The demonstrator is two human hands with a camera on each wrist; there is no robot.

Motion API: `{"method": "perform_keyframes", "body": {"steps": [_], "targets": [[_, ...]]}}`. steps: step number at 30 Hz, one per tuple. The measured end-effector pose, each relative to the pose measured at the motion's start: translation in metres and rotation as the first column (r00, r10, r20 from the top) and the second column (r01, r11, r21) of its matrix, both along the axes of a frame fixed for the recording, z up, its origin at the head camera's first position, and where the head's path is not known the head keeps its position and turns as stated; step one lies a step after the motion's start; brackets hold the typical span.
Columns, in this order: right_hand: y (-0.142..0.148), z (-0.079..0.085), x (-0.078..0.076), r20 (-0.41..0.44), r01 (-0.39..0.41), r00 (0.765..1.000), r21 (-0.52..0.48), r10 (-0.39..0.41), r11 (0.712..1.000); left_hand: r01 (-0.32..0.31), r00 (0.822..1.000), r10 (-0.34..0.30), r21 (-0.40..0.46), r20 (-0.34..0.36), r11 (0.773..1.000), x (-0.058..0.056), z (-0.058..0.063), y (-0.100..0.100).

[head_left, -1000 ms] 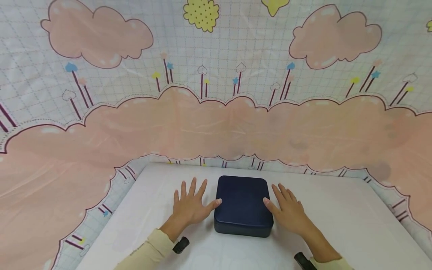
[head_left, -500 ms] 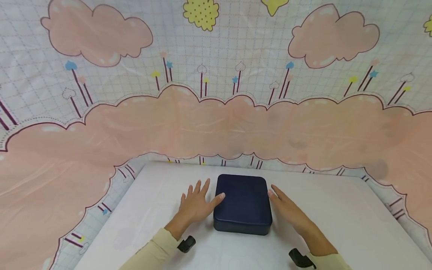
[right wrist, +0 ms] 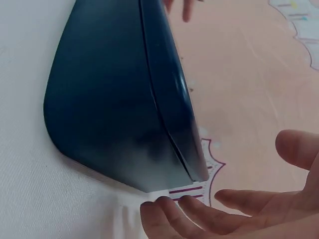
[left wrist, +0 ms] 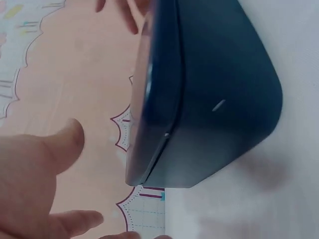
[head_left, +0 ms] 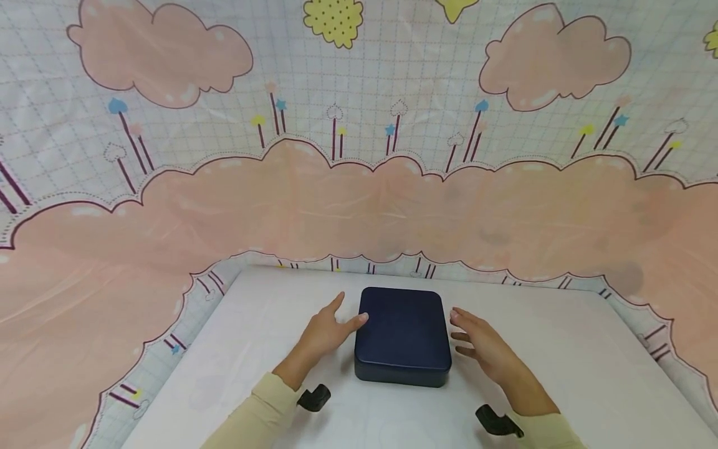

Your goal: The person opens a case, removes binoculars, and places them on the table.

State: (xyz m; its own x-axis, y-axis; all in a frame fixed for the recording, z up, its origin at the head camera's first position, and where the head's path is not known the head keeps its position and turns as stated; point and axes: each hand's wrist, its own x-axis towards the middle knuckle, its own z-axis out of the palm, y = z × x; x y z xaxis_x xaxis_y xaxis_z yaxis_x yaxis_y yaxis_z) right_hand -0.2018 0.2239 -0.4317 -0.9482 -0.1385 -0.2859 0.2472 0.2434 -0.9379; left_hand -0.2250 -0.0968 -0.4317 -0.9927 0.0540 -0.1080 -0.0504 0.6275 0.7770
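In the head view a dark blue box (head_left: 401, 330) with rounded corners lies flat on the white table. Both wrist views show a seam under its lid, and the left wrist view a small pale mark on its side. My left hand (head_left: 324, 333) is beside its left side, thumb at the lid's edge and index finger stretched forward; the other fingers are mostly hidden there. To the right, my right hand (head_left: 487, 349) holds nothing, its fingers spread and slightly bent towards the box. In the right wrist view its fingertips (right wrist: 162, 204) are close to the box's far corner.
The white tabletop (head_left: 561, 349) extends on either side of the box. A patterned cloth (head_left: 359, 212) with pink clouds hangs behind the table and round its sides. Black wrist cameras (head_left: 315, 398) are worn on both wrists.
My left hand has moved slightly right, its spread fingers dropping out of sight beside the box. The right hand's thumb has left the lid's edge, and its fingers now point towards the box.
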Motion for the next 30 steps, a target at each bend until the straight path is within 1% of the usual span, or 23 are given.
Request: {"method": "perform_keyframes", "body": {"steps": [2,4,6,9,10,12,14,16,17,23,30], "targets": [[0.001,-0.001,-0.001,0.011,0.021,1.0,-0.024,-0.021,1.0,-0.003,1.0,0.001,0.081,0.027,0.997,-0.002,0.0,-0.002],[0.002,-0.001,-0.003,0.016,0.032,0.999,-0.031,-0.032,0.999,-0.008,0.997,-0.005,0.179,0.072,0.984,-0.003,0.0,-0.003],[0.002,-0.001,-0.004,0.015,0.038,0.999,-0.029,-0.038,0.999,-0.032,0.992,-0.005,0.281,0.127,0.959,-0.006,-0.001,-0.004],[0.001,-0.001,-0.008,0.001,0.047,0.999,-0.025,-0.047,0.999,-0.091,0.981,0.01,0.412,0.195,0.907,-0.01,0.0,-0.005],[0.0,-0.001,-0.009,-0.006,0.052,0.999,-0.021,-0.052,0.998,-0.11,0.978,0.016,0.445,0.208,0.889,-0.011,0.001,-0.005],[-0.002,0.0,-0.01,-0.017,0.064,0.998,-0.016,-0.065,0.998,-0.14,0.974,0.032,0.489,0.224,0.861,-0.013,0.002,-0.005],[-0.005,0.0,-0.01,-0.029,0.076,0.997,-0.002,-0.076,0.997,-0.156,0.971,0.037,0.51,0.235,0.846,-0.014,0.002,-0.005],[-0.007,0.0,-0.009,-0.038,0.084,0.996,0.011,-0.084,0.996,-0.16,0.968,0.031,0.517,0.249,0.841,-0.014,0.003,-0.005],[-0.008,-0.001,-0.009,-0.041,0.09,0.995,0.016,-0.09,0.996,-0.159,0.967,0.026,0.515,0.255,0.843,-0.014,0.003,-0.004],[-0.01,-0.003,-0.01,-0.056,0.103,0.993,0.047,-0.101,0.994,-0.15,0.961,0.012,0.484,0.275,0.862,-0.015,0.001,0.001],[-0.011,-0.009,-0.012,-0.041,0.118,0.992,0.052,-0.116,0.992,-0.165,0.956,0.027,0.457,0.293,0.874,-0.016,-0.003,0.005]]}}
